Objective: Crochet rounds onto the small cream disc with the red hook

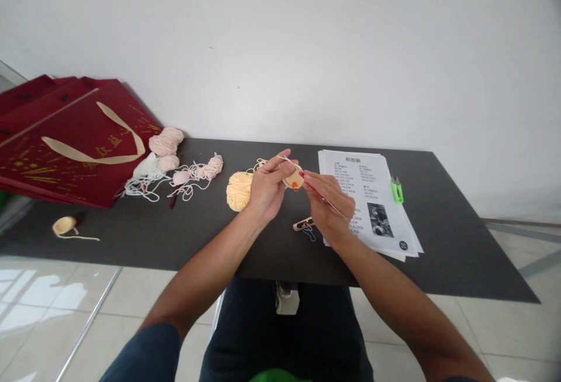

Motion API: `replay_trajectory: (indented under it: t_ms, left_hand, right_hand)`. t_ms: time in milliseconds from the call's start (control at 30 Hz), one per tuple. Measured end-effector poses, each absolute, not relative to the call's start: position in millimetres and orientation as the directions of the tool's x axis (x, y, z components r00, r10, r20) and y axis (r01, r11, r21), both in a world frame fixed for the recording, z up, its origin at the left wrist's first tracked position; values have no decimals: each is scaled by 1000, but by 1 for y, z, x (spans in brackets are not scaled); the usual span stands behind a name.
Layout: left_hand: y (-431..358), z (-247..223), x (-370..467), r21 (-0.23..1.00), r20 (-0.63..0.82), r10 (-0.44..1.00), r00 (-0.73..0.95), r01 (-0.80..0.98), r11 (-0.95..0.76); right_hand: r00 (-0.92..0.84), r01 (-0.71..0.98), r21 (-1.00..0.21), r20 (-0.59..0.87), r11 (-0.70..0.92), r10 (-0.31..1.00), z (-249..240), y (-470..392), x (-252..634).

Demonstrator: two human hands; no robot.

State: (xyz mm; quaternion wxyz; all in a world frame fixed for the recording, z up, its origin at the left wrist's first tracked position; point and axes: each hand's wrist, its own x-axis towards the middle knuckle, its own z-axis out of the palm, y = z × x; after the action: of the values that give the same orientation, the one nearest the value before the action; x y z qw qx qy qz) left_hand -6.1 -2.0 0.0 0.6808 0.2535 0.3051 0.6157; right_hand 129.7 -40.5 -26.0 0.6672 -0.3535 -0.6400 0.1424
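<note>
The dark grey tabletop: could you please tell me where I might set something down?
Bare: the right end, beyond the white printed sheets and green-handled snips; and the front left, between the cream cup-shaped piece and left arm. Crowded: the back left, with a dark red bag and pale yarn, and the middle, around the left hand and right hand.

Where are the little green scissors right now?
In the head view, the green scissors lie on the right side of the dark table, against the right edge of the printed sheets.
</note>
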Motion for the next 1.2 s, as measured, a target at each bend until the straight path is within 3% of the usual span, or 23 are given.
replay_trajectory:
  t_ms: [67, 167, 267, 333, 667, 1200]
  left_hand:
    - [-1, 1, -9, 716, -118, 988, 101, -680, 156]
    - [0, 2, -13, 734, -124, 981, 147, -652, 190]
    - [1, 1, -15, 777, -105, 981, 163, -603, 183]
    - [0, 1, -15, 806, -83, 984, 156, -571, 158]
    - [0, 1, -17, 850, -15, 995, 100, -523, 65]
    - [1, 2, -26, 857, 23, 969, 245, -505, 108]
  right_hand:
    - [167, 192, -721, 693, 666, 702, -27, -37, 130]
    - [235, -86, -864, 466, 496, 853, -24, -32, 130]
    - [249, -377, -853, 281, 360, 927, -15, -28, 130]
    - [228, -455, -827, 249, 329, 941, -10, -26, 132]
    - [238, -419, -837, 273, 352, 932, -5, -23, 143]
    - [180, -363, -832, 378, 419, 908, -1, -27, 146]
